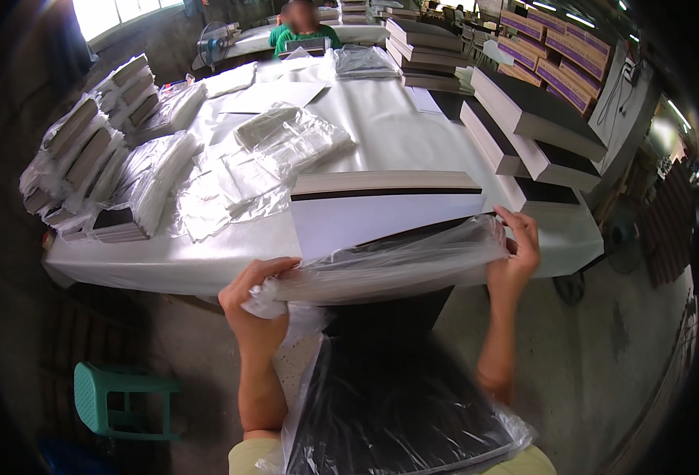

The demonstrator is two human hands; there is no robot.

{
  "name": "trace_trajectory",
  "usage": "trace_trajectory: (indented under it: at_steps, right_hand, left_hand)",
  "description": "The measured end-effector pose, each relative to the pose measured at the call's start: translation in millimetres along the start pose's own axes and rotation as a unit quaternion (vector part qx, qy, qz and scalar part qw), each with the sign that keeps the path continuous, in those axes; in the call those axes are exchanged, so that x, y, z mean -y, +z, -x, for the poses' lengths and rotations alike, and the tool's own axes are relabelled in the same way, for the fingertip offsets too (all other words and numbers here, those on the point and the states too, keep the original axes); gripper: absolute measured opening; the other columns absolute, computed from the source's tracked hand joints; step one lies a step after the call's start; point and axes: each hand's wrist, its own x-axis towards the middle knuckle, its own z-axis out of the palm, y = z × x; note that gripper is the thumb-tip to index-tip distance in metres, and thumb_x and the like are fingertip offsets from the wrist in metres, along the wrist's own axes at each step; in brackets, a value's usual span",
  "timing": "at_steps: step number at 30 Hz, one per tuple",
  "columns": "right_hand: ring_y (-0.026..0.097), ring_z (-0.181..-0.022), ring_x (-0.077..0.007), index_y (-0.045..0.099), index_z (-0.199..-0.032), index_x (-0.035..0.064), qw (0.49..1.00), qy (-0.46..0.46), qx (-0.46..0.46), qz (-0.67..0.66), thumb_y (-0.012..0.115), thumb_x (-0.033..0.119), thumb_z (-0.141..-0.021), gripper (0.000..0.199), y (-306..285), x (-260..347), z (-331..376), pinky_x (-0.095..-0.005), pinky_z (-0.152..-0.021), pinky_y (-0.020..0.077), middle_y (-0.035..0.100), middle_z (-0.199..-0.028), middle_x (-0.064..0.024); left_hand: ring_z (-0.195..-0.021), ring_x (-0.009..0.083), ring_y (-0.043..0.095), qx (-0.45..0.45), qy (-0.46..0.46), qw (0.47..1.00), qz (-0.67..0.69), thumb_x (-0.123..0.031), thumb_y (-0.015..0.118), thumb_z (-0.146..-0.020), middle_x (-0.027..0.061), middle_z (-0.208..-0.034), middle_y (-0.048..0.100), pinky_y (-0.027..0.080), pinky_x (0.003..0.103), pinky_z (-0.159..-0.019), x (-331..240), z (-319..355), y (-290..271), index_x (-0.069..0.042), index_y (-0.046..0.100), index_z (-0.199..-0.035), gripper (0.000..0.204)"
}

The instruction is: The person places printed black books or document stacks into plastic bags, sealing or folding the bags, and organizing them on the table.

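Note:
My left hand [256,301] is closed on the bunched left end of a clear plastic bag [397,273]. At the other end, my right hand [517,247] pinches the bag's edge between thumb and fingers. The bag's mouth is stretched between both hands, around a black sheet or board whose far edge shows. Just beyond lies a stack of white boards [381,218] with a black layer, at the table's near edge. A black panel in clear plastic [397,404] hangs below my hands, close to my body. Whether it joins the piece in the bag, I cannot tell.
Wrapped stacks [148,178] stand on the left of the white-covered table [167,257]. Loose plastic bags [294,138] lie mid-table. Thick black-topped stacks [535,115] rise at right. A green stool [124,392] stands lower left. Another person [306,36] sits at the far end.

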Motion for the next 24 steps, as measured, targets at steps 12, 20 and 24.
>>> trace_trajectory:
  at_steps: [12, 20, 24]
  right_hand:
    - [0.049, -0.063, -0.0038, 0.053, -0.084, -0.0015, 0.795, 0.274, 0.288, -0.458, 0.064, 0.001, -0.064, 0.023, -66.2, -5.3, -9.9, -0.0164, -0.053, 0.0354, 0.052, -0.069, 0.0001]
    - [0.056, -0.081, -0.0131, 0.038, -0.119, -0.0028, 0.631, 0.492, 0.312, -0.512, 0.070, 0.017, -0.068, 0.063, -60.9, -35.8, 48.8, -0.0254, -0.070, 0.0442, 0.056, -0.088, -0.0053]
    - [0.056, -0.084, -0.0156, 0.040, -0.118, 0.0045, 0.639, 0.541, 0.416, -0.354, 0.058, 0.018, -0.078, 0.046, -53.5, -153.8, 172.2, -0.0301, -0.072, 0.0454, 0.055, -0.096, -0.0069]
  left_hand:
    - [-0.063, 0.0002, 0.043, 0.287, -0.355, 0.758, 0.467, -0.013, 0.060, -0.066, -0.0041, -0.072, 0.048, 0.030, 0.015, -0.055, 33.6, -12.2, -13.3, -0.004, 0.052, -0.095, 0.032]
    - [-0.089, 0.0090, 0.050, 0.470, -0.348, 0.745, 0.321, -0.029, 0.061, -0.075, 0.0028, -0.097, 0.052, 0.039, 0.022, -0.080, 91.2, 32.0, 10.6, -0.003, 0.048, -0.104, 0.042]
    - [-0.086, 0.0113, 0.051, 0.406, -0.429, 0.723, 0.358, -0.020, 0.062, -0.075, 0.0048, -0.098, 0.055, 0.041, 0.024, -0.077, 144.4, 84.3, 21.5, -0.005, 0.053, -0.105, 0.035]
